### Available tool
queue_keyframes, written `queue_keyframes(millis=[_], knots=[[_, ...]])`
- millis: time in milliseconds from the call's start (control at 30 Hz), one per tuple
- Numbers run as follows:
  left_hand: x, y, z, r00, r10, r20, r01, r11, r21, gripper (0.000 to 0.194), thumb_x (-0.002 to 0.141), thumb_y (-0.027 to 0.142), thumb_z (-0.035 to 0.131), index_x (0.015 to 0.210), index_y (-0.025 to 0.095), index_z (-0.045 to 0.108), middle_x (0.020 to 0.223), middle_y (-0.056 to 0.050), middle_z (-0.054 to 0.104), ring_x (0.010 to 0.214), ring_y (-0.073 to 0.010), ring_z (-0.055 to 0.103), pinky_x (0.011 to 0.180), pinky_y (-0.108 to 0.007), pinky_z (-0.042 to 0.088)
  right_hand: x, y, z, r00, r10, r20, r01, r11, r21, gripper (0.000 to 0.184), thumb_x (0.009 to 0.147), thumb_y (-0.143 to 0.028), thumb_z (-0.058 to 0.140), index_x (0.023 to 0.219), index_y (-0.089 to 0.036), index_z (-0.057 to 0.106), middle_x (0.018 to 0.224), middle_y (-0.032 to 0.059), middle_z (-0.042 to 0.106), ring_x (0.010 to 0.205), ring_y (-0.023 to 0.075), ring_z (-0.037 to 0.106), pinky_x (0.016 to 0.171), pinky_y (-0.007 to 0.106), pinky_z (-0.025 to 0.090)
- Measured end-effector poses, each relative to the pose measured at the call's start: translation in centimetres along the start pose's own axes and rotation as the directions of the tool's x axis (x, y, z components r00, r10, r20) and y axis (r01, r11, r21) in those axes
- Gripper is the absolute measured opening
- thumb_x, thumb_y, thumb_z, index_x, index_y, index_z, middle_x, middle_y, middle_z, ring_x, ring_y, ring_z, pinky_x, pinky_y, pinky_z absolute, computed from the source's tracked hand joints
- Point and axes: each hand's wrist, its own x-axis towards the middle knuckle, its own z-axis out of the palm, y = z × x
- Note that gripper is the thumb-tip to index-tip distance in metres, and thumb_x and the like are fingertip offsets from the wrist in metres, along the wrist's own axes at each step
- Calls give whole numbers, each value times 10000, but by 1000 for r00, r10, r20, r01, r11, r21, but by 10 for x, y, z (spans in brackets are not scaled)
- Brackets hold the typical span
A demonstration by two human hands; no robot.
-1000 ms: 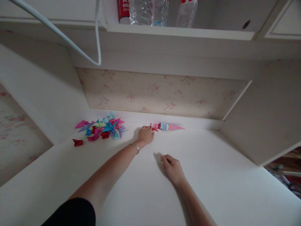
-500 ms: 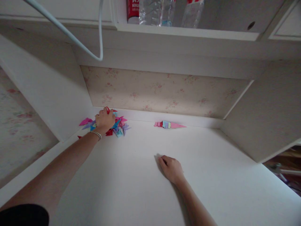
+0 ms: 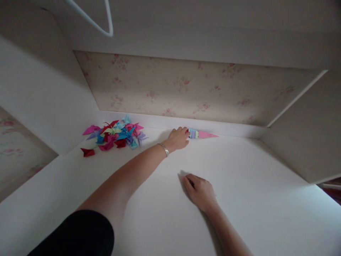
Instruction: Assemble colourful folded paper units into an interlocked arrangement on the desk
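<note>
My left hand point(image 3: 179, 138) reaches across to the flat row of folded paper cranes point(image 3: 204, 134) by the back edge. Its fingers are bent closed over the row's left end, with a bit of red paper showing at the fingertips; the rest under them is hidden. Blue, purple, green and pink bands stick out to the right, ending in a pink point. At the far left lies a loose pile of coloured paper cranes point(image 3: 125, 133), with one red crane point(image 3: 87, 152) apart in front. My right hand point(image 3: 201, 192) rests on the white tabletop point(image 3: 157, 213) in a loose fist, apart from the paper.
A white panel point(image 3: 48, 78) stands at the left and another panel point(image 3: 301, 135) at the right. Behind is flowered wallpaper point(image 3: 165, 89) under an overhanging cabinet point(image 3: 199, 42). A white cable point(image 3: 93, 21) hangs at the upper left.
My left hand has left the pile of cranes and moved right onto the left end of the row. My right hand stays in its loose fist. The view has tipped down.
</note>
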Motion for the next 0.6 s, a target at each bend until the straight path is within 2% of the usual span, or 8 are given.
queue_keyframes(millis=[67,133,300,400,467,600], knots=[[21,13,18,999,44,11,-44,999,-32,407,863,352,514,1244,211,504,1294,-123,464,1142,-288,432,902,-421,393,2,3,0,1000,-1,13,1,1000,20,410,958,-455,324,816,-261,656,760,32,716,671,172,649,572,259,310],[40,19,35,997,69,18,-69,998,-1,408,871,285,502,1273,218,489,1336,-126,445,1159,-292,425,902,-437,395,4,7,1,1000,-15,26,14,999,43,413,959,-449,322,816,-257,659,744,35,712,671,173,650,574,258,314],[83,20,65,982,186,43,-191,968,162,483,894,87,372,1311,296,497,1449,-78,383,1258,-320,345,943,-561,325,7,11,8,1000,-24,17,24,1000,14,411,954,-470,333,802,-254,648,716,34,704,644,172,647,567,260,307],[103,21,76,971,216,102,-231,959,163,547,880,68,400,1297,406,506,1476,-18,363,1302,-358,274,917,-629,303,9,11,10,1000,-16,17,16,1000,-26,405,949,-482,339,802,-258,644,685,30,697,599,168,639,544,265,289],[112,24,79,972,194,132,-210,971,117,550,864,69,444,1249,451,539,1458,-5,386,1291,-365,276,888,-633,319,9,10,10,1000,-20,25,21,999,-26,405,949,-481,338,805,-261,647,685,31,699,592,165,636,535,262,285],[119,29,80,976,150,158,-158,987,40,446,850,91,496,1147,398,626,1311,-79,506,1204,-356,372,845,-594,362,10,10,8,999,-26,31,27,1000,-6,413,954,-467,324,795,-258,644,689,37,700,606,163,635,535,252,292]])
